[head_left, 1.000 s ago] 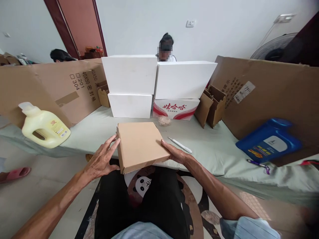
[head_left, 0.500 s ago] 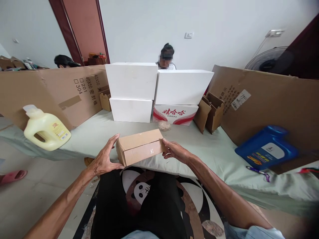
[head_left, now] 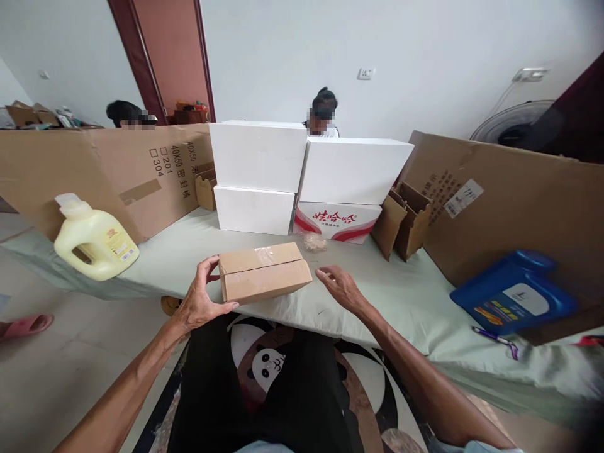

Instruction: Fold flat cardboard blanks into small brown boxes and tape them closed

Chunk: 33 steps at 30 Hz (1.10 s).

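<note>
A small brown cardboard box (head_left: 267,277) with clear tape on its top sits at the front edge of the green cloth. Its left end is gripped by my left hand (head_left: 202,299), thumb low at the front corner and fingers round the back. My right hand (head_left: 342,286) is just off the box's right end, touching nothing, with its fingers loosely bent and apart. Beyond the box lies a small crumpled clump of clear plastic (head_left: 314,241).
White boxes (head_left: 257,157) stand stacked behind, one with red lettering. Large cardboard panels (head_left: 51,163) flank both sides. A yellow jug (head_left: 101,245) is left; a blue bottle (head_left: 514,292) and purple pen (head_left: 495,340) are right. Open small cartons (head_left: 413,220) stand by the stack. Two people are beyond.
The box has tipped so its taped top seam now faces up more. My right hand has let go of its right end and moved slightly right; my left hand keeps hold.
</note>
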Each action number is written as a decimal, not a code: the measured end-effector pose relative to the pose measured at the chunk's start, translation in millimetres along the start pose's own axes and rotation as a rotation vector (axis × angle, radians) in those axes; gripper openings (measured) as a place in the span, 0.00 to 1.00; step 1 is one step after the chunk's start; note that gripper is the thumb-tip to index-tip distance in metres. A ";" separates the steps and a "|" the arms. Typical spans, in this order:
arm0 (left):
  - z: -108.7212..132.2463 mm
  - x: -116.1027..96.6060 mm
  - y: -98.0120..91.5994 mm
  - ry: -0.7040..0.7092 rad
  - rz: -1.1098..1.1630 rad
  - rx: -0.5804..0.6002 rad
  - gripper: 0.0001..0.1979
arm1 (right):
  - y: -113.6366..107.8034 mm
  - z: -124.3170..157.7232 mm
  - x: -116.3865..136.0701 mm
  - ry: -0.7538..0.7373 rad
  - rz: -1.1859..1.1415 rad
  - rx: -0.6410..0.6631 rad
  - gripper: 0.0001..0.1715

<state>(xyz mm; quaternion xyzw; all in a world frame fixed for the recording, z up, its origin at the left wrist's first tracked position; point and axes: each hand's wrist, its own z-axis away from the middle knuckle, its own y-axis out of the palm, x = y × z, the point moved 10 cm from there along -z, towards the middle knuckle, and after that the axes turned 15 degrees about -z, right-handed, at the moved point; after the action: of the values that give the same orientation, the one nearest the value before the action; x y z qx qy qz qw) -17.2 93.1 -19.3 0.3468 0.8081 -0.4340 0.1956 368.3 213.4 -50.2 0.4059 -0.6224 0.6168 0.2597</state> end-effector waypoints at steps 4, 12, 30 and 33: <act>1.9 -0.6 -0.8 0.037 -0.004 -0.015 0.42 | -33.5 3.7 -58.3 0.134 0.510 -0.096 0.12; -1.4 -13.8 -4.2 0.068 -0.085 0.033 0.36 | -39.9 13.5 -81.0 0.119 0.517 -0.138 0.07; 9.3 -16.8 -4.8 0.083 -0.071 -0.009 0.29 | 19.0 63.5 161.1 -0.580 0.104 0.238 0.22; 11.3 -15.1 -3.3 0.090 -0.065 -0.017 0.29 | 26.2 63.4 168.1 -0.631 0.159 0.274 0.23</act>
<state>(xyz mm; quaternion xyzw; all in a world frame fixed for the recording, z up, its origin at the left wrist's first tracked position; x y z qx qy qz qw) -9.1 76.4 -14.3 0.3377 0.8305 -0.4175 0.1478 267.9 117.9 67.1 0.5580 -0.6129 0.5571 -0.0511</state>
